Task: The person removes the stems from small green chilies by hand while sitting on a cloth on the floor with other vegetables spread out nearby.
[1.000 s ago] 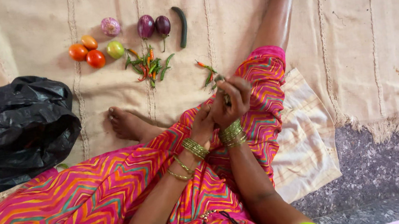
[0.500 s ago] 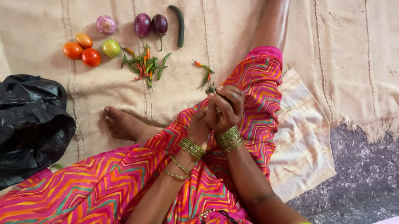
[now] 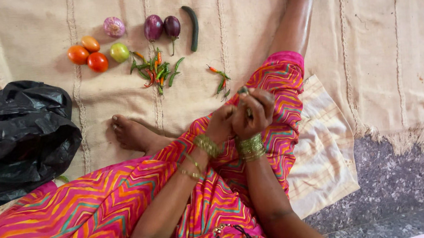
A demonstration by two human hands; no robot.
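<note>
We sit on a pale woven mat (image 3: 373, 37) and look down over our knees; at the mat's left edge a crumpled black plastic bag (image 3: 15, 139) lies in a heap; beyond it, toward the far edge, four tomatoes (image 3: 94, 52) cluster together, two red, one orange, one green; just beside them rests a purple onion (image 3: 114, 26); next come two small purple eggplants (image 3: 162, 28) side by side, then a dark green cucumber (image 3: 192, 20) lying lengthwise; nearer to us, below the eggplants, a loose pile of chilies (image 3: 157, 71), green and red, is spread on the mat; a few more small chilies (image 3: 221, 80) lie apart to its right, near our hands; our bare foot (image 3: 131, 133) rests on the mat in front of our pink zigzag garment (image 3: 74, 219); our left hand (image 3: 222, 125), bangles at the wrist, is curled against the right one, and we cannot tell whether it grips anything; our right hand (image 3: 256, 111) is clenched around a small dark green piece (image 3: 242, 90) that peeps above the fingers, over our raised knee; a striped cream cloth (image 3: 322, 154) lies at the mat's near right edge.
</note>
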